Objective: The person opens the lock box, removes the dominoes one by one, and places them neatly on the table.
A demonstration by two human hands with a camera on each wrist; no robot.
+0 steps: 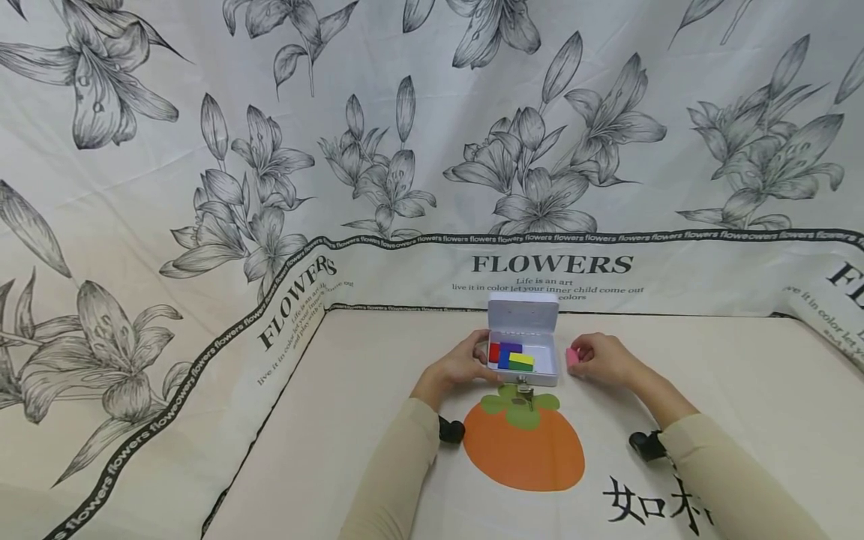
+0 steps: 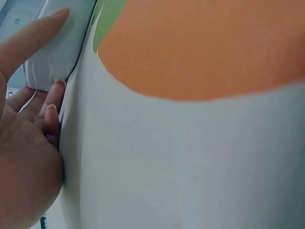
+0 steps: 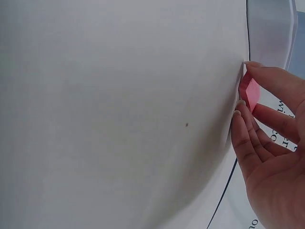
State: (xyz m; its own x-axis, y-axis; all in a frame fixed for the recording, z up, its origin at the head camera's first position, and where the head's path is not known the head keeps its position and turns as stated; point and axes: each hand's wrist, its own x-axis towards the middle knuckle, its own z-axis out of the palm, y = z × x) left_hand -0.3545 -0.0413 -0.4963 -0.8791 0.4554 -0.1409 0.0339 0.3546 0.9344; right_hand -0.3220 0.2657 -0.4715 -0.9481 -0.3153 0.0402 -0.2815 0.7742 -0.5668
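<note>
A white lidded metal box (image 1: 545, 360) stands on the table with its lid (image 1: 523, 316) raised. Inside, toward its left, lie a red block (image 1: 494, 352), a purple block (image 1: 513, 347), a blue block (image 1: 503, 361), a yellow block (image 1: 522, 358) and a green block (image 1: 521, 367). My left hand (image 1: 460, 364) grips the box's left end; in the left wrist view its thumb lies along the box wall (image 2: 59, 55). Just right of the box, my right hand (image 1: 607, 358) pinches a pink block (image 1: 572, 356), seen also between thumb and fingers as a pink block (image 3: 252, 93) in the right wrist view.
A metal latch (image 1: 525, 391) hangs at the box's front. The pale tablecloth (image 1: 337, 420) carries a printed orange fruit (image 1: 523, 454) and black characters (image 1: 637, 501). Behind the table hangs a flower-printed cloth (image 1: 405, 270), another stretch of it running along the left.
</note>
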